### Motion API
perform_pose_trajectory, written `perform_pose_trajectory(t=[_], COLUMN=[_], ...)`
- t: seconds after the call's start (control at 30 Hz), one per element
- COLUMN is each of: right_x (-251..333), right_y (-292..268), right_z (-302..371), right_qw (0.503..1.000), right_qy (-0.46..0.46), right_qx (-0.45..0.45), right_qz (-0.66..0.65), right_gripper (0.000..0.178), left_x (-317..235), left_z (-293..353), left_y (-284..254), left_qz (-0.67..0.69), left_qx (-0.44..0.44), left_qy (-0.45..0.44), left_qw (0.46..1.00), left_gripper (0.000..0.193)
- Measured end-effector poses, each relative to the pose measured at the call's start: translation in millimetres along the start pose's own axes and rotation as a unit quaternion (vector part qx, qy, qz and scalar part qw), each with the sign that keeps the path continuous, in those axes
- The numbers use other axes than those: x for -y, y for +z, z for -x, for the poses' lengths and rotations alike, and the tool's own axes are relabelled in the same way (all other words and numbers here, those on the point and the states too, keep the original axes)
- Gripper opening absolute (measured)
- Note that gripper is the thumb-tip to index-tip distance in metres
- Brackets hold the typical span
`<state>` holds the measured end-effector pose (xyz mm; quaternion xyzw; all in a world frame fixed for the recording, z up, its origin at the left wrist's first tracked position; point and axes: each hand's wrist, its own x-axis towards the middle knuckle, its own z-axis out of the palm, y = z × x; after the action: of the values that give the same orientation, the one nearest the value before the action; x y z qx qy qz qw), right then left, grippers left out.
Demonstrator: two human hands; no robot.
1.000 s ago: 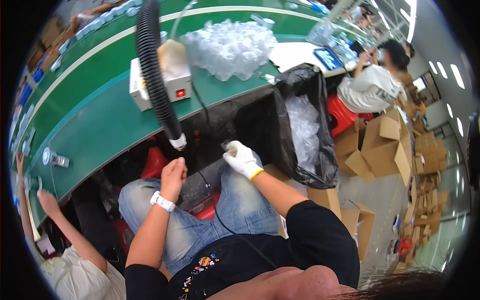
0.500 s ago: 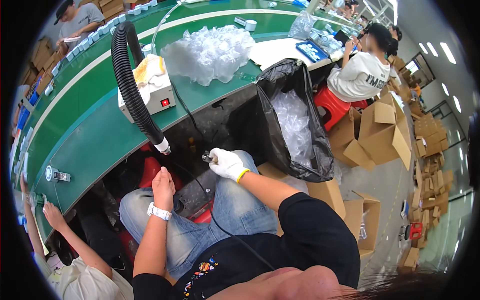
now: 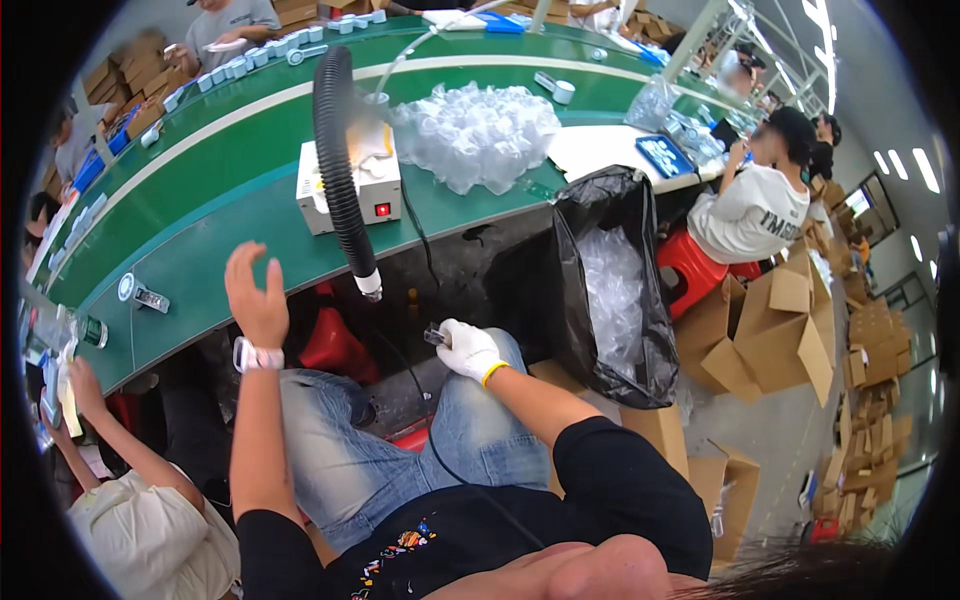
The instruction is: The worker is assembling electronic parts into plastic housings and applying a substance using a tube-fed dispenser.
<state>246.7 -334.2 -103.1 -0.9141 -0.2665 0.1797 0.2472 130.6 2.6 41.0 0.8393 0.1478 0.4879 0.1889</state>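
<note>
My left hand (image 3: pixel 257 295), bare with a white watch on the wrist, is raised at the front edge of the green table. Its fingers are spread with nothing in them. My right hand (image 3: pixel 472 352), in a white glove with a yellow cuff, is closed over my right knee. From its fingers sticks a small dark shiny piece (image 3: pixel 434 335), whose kind I cannot make out. Between the hands hangs the metal-tipped end of a black corrugated hose (image 3: pixel 345 185). Left of my left hand, a small device with a round white head and shiny body (image 3: pixel 150 299) lies on the table.
A white box with a lit red switch (image 3: pixel 350 190) and a heap of clear plastic pieces (image 3: pixel 480 135) stand on the green table (image 3: pixel 220 240). To the right are a black bag (image 3: pixel 578 290) of clear plastic and open cartons (image 3: pixel 755 330). A co-worker (image 3: pixel 150 530) sits close on the left.
My left hand has risen from my lap toward the table edge, up and to the left, and its fingers have spread. My right hand still grips the dark piece over my knee. The view has shifted.
</note>
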Motion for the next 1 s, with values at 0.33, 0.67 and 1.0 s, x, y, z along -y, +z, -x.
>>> perform_pose_trajectory(t=[0.33, 0.67, 1.0], right_x=[-3.9, -12.8, -13.3], right_y=[6.3, 22.6, 37.3], right_z=[-10.3, -22.9, -32.3], right_qw=[1.0, 0.999, 1.0], right_qy=[0.005, -0.022, -0.026], right_qx=[-0.004, -0.023, -0.017], right_qz=[-0.011, 0.005, -0.006], right_gripper=[0.025, 0.029, 0.032], left_x=[74.6, 66.2, 73.8], left_z=[-28.5, -32.3, -25.1], left_y=[33.2, 33.3, 20.4], left_qz=[-0.341, -0.328, -0.306], left_qx=[0.235, 0.182, 0.17], left_qy=[-0.173, -0.119, -0.166], left_qw=[0.893, 0.919, 0.922], left_gripper=[0.062, 0.06, 0.061])
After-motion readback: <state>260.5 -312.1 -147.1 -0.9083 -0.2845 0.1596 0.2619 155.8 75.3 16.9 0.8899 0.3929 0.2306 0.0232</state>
